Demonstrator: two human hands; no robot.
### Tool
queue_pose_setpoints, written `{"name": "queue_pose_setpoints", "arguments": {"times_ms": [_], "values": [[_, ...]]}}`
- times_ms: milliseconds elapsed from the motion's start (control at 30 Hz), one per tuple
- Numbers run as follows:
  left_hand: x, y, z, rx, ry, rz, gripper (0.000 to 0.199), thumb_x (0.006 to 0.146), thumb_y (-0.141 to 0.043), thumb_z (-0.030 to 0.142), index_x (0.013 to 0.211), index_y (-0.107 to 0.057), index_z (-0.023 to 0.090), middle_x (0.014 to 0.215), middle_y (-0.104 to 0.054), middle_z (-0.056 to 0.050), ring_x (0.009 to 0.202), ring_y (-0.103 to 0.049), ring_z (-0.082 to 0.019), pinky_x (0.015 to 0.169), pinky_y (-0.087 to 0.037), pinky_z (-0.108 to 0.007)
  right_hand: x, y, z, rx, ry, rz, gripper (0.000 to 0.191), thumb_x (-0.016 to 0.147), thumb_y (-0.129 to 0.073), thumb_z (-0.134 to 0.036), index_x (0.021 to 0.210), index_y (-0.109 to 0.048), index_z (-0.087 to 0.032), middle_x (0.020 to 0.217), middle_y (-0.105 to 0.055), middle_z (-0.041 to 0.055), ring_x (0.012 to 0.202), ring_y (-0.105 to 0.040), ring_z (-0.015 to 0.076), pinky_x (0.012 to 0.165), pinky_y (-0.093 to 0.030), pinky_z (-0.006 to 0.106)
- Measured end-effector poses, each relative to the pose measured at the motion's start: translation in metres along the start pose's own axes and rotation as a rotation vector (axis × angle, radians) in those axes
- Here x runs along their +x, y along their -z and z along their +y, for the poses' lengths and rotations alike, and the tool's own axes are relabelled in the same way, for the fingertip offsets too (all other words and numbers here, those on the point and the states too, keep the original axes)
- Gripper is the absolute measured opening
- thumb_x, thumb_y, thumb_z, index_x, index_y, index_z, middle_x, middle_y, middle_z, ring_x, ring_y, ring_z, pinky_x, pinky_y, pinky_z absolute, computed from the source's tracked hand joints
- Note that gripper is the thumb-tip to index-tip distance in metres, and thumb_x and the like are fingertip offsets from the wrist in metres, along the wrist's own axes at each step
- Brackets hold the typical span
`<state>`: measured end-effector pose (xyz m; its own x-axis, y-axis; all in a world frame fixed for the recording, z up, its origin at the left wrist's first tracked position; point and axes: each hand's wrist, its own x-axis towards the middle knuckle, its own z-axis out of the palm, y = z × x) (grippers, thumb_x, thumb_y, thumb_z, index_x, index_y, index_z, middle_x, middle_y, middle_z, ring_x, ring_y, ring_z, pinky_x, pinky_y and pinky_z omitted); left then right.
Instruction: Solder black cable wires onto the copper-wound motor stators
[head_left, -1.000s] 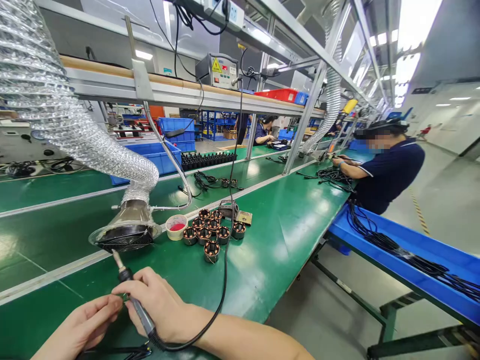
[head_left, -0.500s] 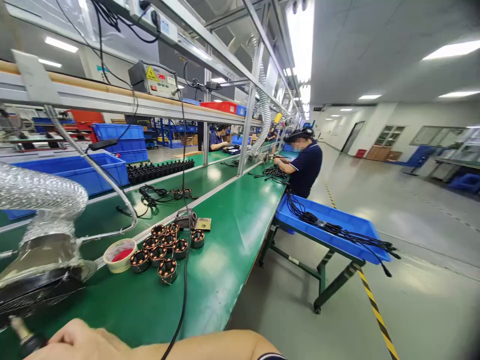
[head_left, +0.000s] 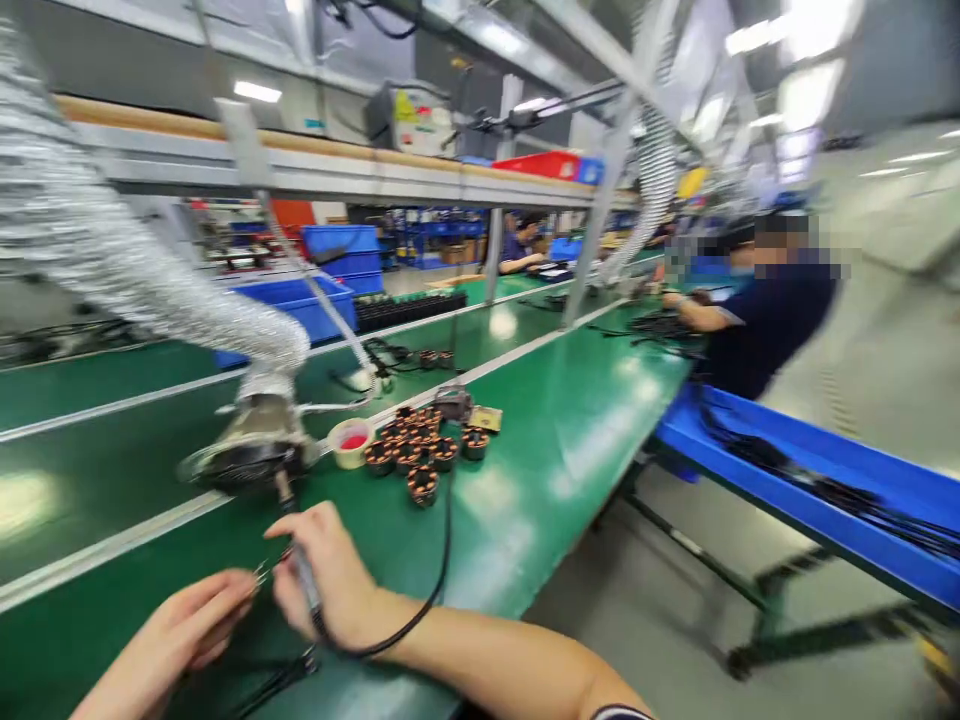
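My right hand (head_left: 330,580) is wrapped round the grey handle of a soldering iron (head_left: 306,580), its tip pointing up and away, its black cord looping over my forearm. To its left, my left hand (head_left: 180,630) is closed in a pinch on a small shiny piece (head_left: 261,572), too blurred to name exactly. Below both hands, a black cable (head_left: 277,685) with bare-looking ends lies on the green bench. Beyond the iron's tip stands a fume extraction hood (head_left: 259,450) on a silver duct.
Several copper-wound motor stators (head_left: 422,487) cluster near a tape roll (head_left: 351,442) and a small yellowish box (head_left: 486,418). At right, a blue tray (head_left: 825,445) of black cables rests on a green cart. A co-worker (head_left: 780,310) is farther along the bench.
The view has swung left, so the bench things sit farther right. My right hand now shows fully with the soldering iron, and my left hand has come into view.
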<state>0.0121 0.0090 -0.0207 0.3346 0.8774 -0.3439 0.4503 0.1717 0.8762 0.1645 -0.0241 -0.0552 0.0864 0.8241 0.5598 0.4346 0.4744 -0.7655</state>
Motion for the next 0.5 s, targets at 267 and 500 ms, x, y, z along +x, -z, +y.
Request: {"name": "queue_pose_setpoints", "arguments": {"times_ms": [267,500], "values": [[-0.009,0.015,0.012,-0.241,-0.053,-0.094,0.041,0.074,-0.069,0.052,0.070,-0.055,0.014,0.064,-0.043,0.004,0.050,-0.027,-0.006,0.046,-0.018,-0.022,0.004,0.028,-0.016,0.117,0.059,-0.110,0.047,0.080,-0.058,-0.003,0.122,-0.056,-0.025,0.108,-0.052,0.0045,0.093,-0.060,0.0168,0.086,-0.051,0.029],[-0.011,0.020,0.009,-0.264,-0.037,-0.112,0.033,0.074,-0.065,0.045,0.071,-0.055,0.014,0.065,-0.048,0.003,0.049,-0.030,-0.005,0.046,-0.018,-0.022,0.002,0.032,-0.016,0.060,0.141,0.030,0.021,0.096,-0.052,-0.015,0.113,-0.062,-0.022,0.096,-0.062,0.0041,0.086,-0.062,0.0169,0.080,-0.051,0.029]]}}
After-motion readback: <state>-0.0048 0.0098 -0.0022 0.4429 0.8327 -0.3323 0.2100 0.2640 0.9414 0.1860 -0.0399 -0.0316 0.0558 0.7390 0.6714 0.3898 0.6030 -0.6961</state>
